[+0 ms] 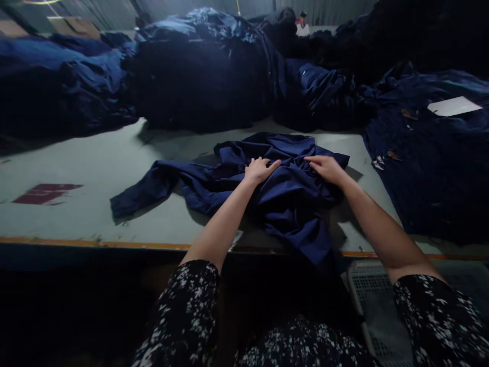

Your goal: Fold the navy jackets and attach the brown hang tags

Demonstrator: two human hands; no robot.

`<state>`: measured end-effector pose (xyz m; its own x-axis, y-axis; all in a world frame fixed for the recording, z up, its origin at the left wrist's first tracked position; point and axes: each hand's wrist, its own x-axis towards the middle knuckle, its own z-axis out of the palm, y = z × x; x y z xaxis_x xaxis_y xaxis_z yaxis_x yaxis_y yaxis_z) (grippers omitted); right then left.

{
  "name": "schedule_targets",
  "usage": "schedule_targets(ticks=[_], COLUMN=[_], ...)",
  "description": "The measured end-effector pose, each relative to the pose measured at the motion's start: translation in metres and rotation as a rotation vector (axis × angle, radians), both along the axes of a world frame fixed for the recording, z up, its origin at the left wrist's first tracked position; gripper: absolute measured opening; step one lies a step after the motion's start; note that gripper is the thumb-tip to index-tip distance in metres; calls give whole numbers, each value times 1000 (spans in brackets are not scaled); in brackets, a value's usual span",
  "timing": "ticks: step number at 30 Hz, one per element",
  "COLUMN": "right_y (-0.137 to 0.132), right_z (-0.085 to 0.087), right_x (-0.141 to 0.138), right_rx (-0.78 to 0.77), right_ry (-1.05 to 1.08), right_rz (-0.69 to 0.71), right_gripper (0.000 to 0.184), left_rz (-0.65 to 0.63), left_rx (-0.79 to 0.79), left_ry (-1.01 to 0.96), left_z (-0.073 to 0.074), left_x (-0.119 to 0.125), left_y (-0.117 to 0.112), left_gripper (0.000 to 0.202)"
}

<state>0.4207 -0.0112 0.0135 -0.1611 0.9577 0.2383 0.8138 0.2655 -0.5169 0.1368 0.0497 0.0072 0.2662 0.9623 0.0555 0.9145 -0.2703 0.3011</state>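
I see through one camera worn on the person's head. It faces forward and down, so the left hand and right hand look close, the bench is just past them, and big piles of dark cloth are farther off.
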Motion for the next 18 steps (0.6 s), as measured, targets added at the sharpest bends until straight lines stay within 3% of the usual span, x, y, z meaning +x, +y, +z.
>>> schedule_targets(ticks=[3, 6, 9, 13, 15, 18], right_y=[1, 2, 8, 27, 37, 41], right_z=[9, 2, -12, -15, -3, 35], right_x=[58, 95, 87, 48, 41, 55], right_rx=[111, -54, -202, -24, 77, 167], right_ry=[-49, -258, -234, 155, 299, 294], right_rz=[-356, -577, -538, -429, -474, -470], right_gripper=[54, 50, 42, 33, 36, 42], left_rz=[-12, -24, -19, -26, -25, -31], left_rx=[-57, -35, 3, 4, 1, 14], left_ry=[133, 190, 193, 187, 180, 161], left_z=[-13, -24, -28, -26, -26, -27], left_x=[-9, -14, -14, -14, -16, -17], left_y=[4, 1, -1, -2, -3, -3], left_gripper=[79, 73, 66, 67, 66, 65])
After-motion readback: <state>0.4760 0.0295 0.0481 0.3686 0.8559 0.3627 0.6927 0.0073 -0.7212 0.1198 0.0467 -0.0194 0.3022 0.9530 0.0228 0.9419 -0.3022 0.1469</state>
